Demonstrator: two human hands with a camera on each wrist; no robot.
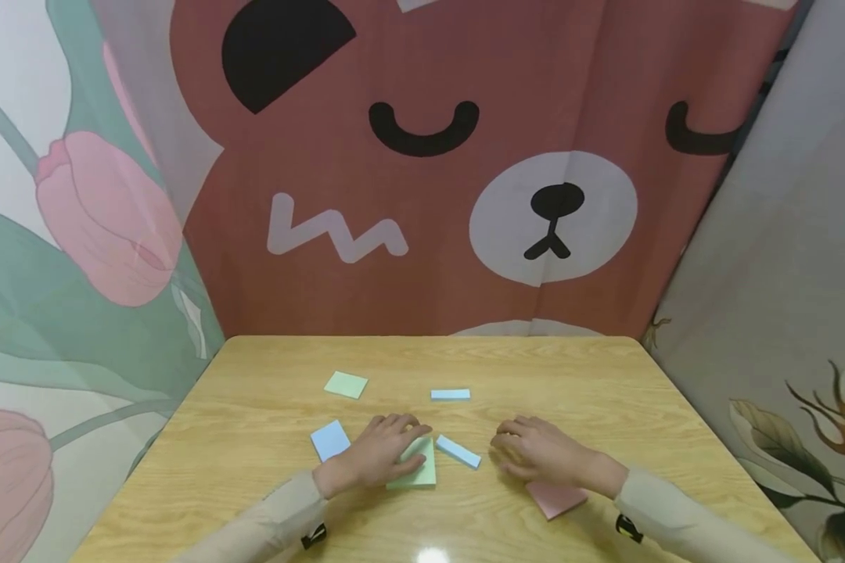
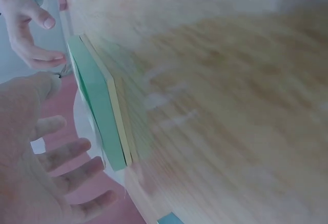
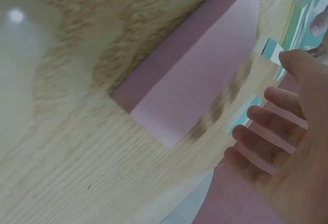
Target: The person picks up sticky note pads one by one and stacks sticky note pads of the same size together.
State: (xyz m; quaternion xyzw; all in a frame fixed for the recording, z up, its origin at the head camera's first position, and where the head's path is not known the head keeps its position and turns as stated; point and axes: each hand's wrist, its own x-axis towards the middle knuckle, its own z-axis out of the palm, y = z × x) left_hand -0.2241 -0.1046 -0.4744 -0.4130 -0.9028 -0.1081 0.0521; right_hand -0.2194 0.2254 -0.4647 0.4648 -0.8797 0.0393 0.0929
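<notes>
My left hand (image 1: 376, 455) is over a thick green sticky note pad (image 1: 426, 467), fingers loosely bent. In the left wrist view that pad (image 2: 97, 101) shows a thin yellow layer at its base; whether the fingertips touch it I cannot tell. A pink sticky note pad (image 1: 555, 500) lies below my right hand (image 1: 552, 452), which hovers with relaxed fingers and holds nothing. The right wrist view shows the pink pad (image 3: 200, 70) apart from the fingers. Between the hands lies a narrow light-blue strip pad (image 1: 458, 452), set at a slant.
A blue square pad (image 1: 330, 440) lies just left of the left hand. Farther back are a pale green pad (image 1: 346, 385) and a second light-blue strip pad (image 1: 451, 396). The wooden table (image 1: 535, 367) ends at a bear-print curtain (image 1: 422, 297).
</notes>
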